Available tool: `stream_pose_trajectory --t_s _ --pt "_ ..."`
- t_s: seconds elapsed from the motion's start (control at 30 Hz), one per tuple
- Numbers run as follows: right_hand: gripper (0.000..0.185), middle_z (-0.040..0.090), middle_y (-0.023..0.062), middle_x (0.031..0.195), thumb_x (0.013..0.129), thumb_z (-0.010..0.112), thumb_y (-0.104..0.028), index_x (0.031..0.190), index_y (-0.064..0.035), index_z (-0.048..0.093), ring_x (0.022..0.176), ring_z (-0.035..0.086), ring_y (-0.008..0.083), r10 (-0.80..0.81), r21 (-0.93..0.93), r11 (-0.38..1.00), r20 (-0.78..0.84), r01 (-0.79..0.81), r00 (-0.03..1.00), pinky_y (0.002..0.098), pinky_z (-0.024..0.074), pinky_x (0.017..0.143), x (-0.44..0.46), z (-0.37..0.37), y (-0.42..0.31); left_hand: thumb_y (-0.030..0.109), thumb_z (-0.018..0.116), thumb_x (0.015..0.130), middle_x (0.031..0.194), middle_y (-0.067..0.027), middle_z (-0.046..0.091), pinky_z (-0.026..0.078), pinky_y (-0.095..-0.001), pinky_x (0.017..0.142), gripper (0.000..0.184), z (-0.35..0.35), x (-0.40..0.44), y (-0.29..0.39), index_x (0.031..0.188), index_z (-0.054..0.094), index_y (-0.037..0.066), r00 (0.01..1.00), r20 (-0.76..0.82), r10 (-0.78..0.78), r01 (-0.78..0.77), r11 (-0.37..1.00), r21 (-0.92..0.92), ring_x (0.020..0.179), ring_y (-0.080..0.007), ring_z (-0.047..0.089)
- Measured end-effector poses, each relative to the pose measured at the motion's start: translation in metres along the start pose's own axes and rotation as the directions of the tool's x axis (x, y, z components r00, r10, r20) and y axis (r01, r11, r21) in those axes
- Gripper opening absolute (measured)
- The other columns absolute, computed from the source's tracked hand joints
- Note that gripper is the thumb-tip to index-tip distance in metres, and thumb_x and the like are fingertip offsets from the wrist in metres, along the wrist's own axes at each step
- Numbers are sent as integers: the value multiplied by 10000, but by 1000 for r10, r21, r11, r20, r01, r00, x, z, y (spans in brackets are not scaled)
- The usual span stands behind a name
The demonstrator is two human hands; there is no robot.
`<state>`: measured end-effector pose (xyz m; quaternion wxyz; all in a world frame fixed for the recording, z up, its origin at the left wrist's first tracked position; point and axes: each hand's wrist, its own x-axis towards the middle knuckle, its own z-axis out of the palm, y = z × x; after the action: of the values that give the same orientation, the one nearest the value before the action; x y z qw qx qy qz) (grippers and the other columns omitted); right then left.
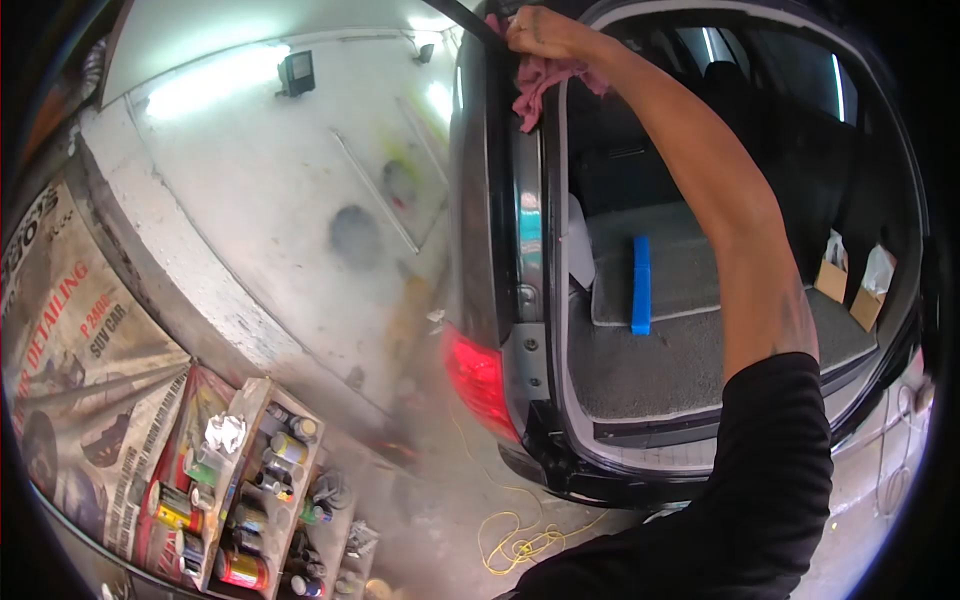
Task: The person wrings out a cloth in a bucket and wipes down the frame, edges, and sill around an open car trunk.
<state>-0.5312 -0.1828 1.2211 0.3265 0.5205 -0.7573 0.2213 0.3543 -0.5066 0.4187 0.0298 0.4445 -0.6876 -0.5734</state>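
Observation:
My right hand (545,32) reaches up to the top of the dark car's rear pillar, its fingers closed around a pink cloth (540,88). The cloth hangs below the hand against the pillar, beside the open rear hatch of the car (478,200). Part of the cloth is hidden behind my hand and wrist. My left hand is out of view. Below the cloth, the bare door frame (529,230) runs down to the red tail light (478,385).
In the carpeted boot lie a long blue block (641,285) and two small cardboard pieces with plastic (832,268). A yellow cord (525,548) coils on the floor. Shelves (237,480) with several cans stand lower left, beside a printed banner (90,370).

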Motion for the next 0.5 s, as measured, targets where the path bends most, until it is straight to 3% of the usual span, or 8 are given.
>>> stream_pose_trajectory --t_s 0.07,0.13,0.17,0.2,0.3,0.37,0.47,0.5 --pt "234 731 169 811 839 623 -198 903 6 720 770 706 297 -213 108 958 -347 264 914 399 550 718 8 -4 0 672 271 1052 1144 -213 653 602 -589 640 769 -8 10 5 1264 557 -9 996 9 88 -75 894 -443 833 -431 682" --pt "232 699 127 686 823 565 -104 965 16 703 667 689 258 -261 262 828 -603 496 754 393 539 624 9 -2 -13 604 489 1021 1223 -218 667 575 -508 799 671 0 -16 32 1344 595 26 979 -176 100 -125 982 -138 999 -382 676" --pt "237 692 120 676 817 554 -92 971 16 699 666 687 250 -181 353 860 -465 369 867 389 537 616 5 -5 -20 570 598 1006 1263 -220 674 561 -468 879 649 15 -46 85 1383 614 43 958 -266 105 -104 994 19 1082 -358 673" --pt "243 686 113 666 811 543 -81 976 15 695 664 685 243 -90 420 880 -310 221 947 385 535 609 -2 -9 -24 166 686 963 878 -98 741 542 -308 614 230 16 -23 81 1064 705 -40 961 -276 11 -22 999 -37 629 -200 678" --pt "256 670 117 661 794 542 -88 970 34 681 674 686 225 -142 336 925 -125 176 982 359 526 600 14 -6 -7 161 674 961 842 -93 728 523 -326 626 219 31 -5 144 1044 707 -39 919 -264 292 -149 878 455 666 -189 662" --pt "242 665 125 661 786 543 -98 932 40 678 670 685 227 -424 -12 905 -115 426 898 362 527 605 43 -8 15 151 659 964 843 -90 729 507 -336 658 208 73 3 252 1034 706 -39 759 -373 534 -396 833 386 745 -167 662" --pt "232 676 141 685 783 548 -119 880 24 702 661 673 238 -340 132 898 -399 421 851 372 522 622 22 -2 -9 143 627 1015 884 -32 638 484 -274 704 220 118 3 433 1132 678 -35 555 -289 780 -695 625 355 788 -109 574" --pt "273 699 143 784 799 554 -98 1008 19 686 764 688 238 -226 273 908 -317 316 921 361 529 706 6 -3 -12 187 603 1026 1051 -102 666 469 -355 883 269 128 -21 494 1173 674 -26 532 -239 813 -748 583 317 980 -215 606"
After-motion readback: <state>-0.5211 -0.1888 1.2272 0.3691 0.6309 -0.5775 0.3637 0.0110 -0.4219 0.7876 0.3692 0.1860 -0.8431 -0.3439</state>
